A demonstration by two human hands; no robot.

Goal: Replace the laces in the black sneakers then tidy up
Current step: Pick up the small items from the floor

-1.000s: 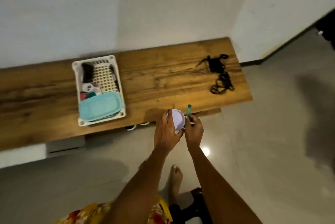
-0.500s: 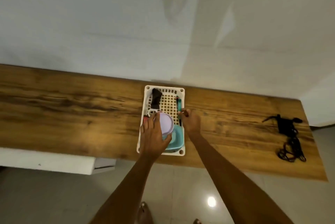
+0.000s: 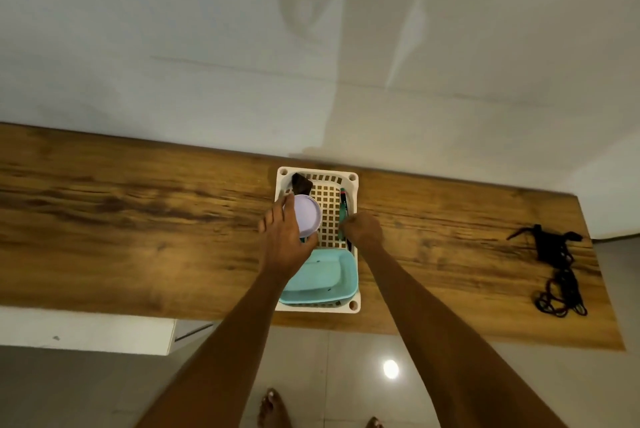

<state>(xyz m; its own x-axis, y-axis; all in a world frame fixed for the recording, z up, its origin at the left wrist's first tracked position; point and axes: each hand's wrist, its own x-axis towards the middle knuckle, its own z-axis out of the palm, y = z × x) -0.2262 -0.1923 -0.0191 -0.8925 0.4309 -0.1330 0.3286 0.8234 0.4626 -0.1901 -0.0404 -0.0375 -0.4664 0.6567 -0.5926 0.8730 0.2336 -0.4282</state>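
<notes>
A white lattice basket (image 3: pixel 352 185) stands on the long wooden bench (image 3: pixel 138 219), its far end almost against the pale wall (image 3: pixel 311 46). Both hands reach into it from the near side. The left hand (image 3: pixel 282 244) holds a round lilac lid (image 3: pixel 306 214) over the basket's left half, fingers spread along the lid's far-left rim and thumb at its near edge; hand and lid cover whatever lies beneath them. The right hand (image 3: pixel 362 230) is curled into a loose fist at the basket's right wall, just at the near end of a green-and-black pen-like tool (image 3: pixel 343 206) lying along that wall; whether the fingers actually pinch the tool cannot be told, as the knuckles hide the contact. A dark folded item (image 3: pixel 300 183) sits in the far-left corner of the basket, and a pale turquoise container (image 3: pixel 320 275) fills its near end, partly under the left wrist. The black laces (image 3: pixel 557 268) lie in a loose tangle on the bench well to the right, near its right end, apart from both hands. Bare toes (image 3: pixel 272 407) show on the glossy floor (image 3: pixel 346 375) at the near edge.
</notes>
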